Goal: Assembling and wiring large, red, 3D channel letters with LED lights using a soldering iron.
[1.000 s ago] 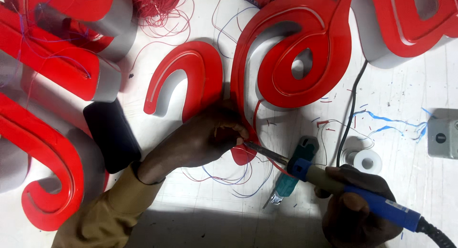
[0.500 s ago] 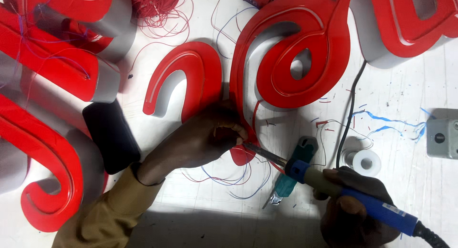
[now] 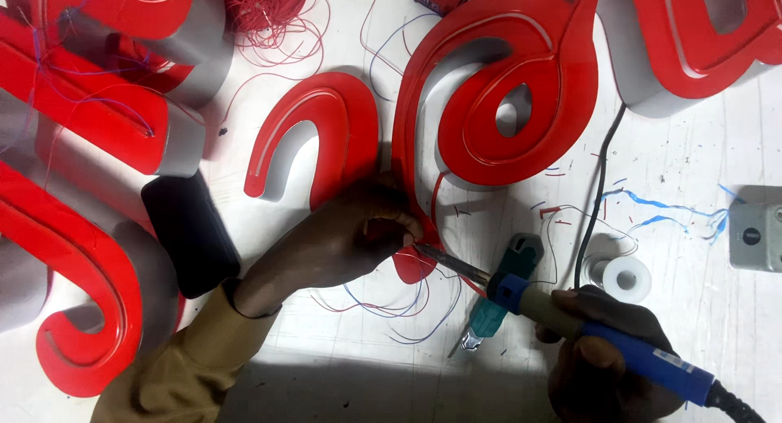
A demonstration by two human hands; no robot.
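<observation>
A teal-handled tool (image 3: 497,297) lies on the white worktop (image 3: 692,170) just below the fingers, a solder spool (image 3: 626,278) right of them, a black block (image 3: 189,232) left, a tangle of red wire (image 3: 265,4) far above

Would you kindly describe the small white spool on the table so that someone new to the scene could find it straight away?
Start at the big red looped sign letter in the upper middle and follow the black cable down from it. Where the cable ends, just above the right hand holding the blue-handled soldering iron, sits the spool. It is the only white ring-shaped thing there, unlike the green tool beside it.
</observation>
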